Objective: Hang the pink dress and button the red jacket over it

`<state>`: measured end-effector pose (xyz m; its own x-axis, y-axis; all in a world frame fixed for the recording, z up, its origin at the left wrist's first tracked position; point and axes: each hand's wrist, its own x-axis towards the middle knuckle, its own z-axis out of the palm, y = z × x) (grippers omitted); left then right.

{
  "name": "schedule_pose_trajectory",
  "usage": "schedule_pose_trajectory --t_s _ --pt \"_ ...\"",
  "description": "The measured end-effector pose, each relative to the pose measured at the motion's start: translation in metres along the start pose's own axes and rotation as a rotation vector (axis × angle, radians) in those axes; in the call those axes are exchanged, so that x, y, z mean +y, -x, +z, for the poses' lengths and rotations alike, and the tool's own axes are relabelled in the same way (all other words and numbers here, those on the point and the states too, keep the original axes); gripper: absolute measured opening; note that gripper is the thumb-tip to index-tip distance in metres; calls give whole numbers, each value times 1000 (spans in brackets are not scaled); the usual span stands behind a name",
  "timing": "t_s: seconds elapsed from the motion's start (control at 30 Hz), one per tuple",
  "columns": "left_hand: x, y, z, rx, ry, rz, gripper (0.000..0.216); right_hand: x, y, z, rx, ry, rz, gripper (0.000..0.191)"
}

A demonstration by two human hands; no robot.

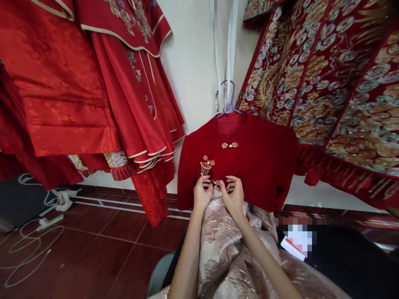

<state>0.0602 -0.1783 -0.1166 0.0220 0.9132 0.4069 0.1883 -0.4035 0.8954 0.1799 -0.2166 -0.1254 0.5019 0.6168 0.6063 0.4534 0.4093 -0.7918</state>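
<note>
A dark red velvet jacket hangs on a purple hanger in front of me. It has a pearl clasp at the neck and a gold tassel brooch on the chest. My left hand and my right hand meet at the jacket's front, both pinched on a small clasp between them. A pink-and-gold brocade skirt hangs below the jacket, under my forearms.
Red embroidered garments hang at the left, a heavily gold-embroidered red robe at the right. White cables lie on the dark red tile floor. A black surface with a white-and-red box is at lower right.
</note>
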Motion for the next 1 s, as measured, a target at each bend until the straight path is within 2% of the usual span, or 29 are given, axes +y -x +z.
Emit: schedule_pose_trajectory --t_s 0.1,0.2,0.3,0.37,0.47,0.57,0.67,0.73,1.0 --pt "0 -4 -8 112 73 -8 18 -7 4 -5 182 -88 -39 18" --pt "1 -7 -16 167 158 -43 15 -10 6 -8 176 -100 -84 9" --pt "3 -6 -16 195 148 -62 20 -10 7 -8 129 -78 -98 5" --pt "4 -3 -12 131 90 -40 19 -10 6 -8 114 -67 -89 5" --pt "5 2 -3 -32 -21 32 16 -6 6 -7 70 -47 -73 6" --pt "3 7 2 -120 -117 104 17 2 4 -4 -44 -15 -50 9" --pt "0 8 3 -133 -160 136 15 8 3 -1 -140 12 -15 20" --pt "-1 7 2 -134 -154 133 13 11 3 0 -156 17 2 25" --pt "6 7 0 -127 -107 74 8 11 3 0 -170 31 -2 19"
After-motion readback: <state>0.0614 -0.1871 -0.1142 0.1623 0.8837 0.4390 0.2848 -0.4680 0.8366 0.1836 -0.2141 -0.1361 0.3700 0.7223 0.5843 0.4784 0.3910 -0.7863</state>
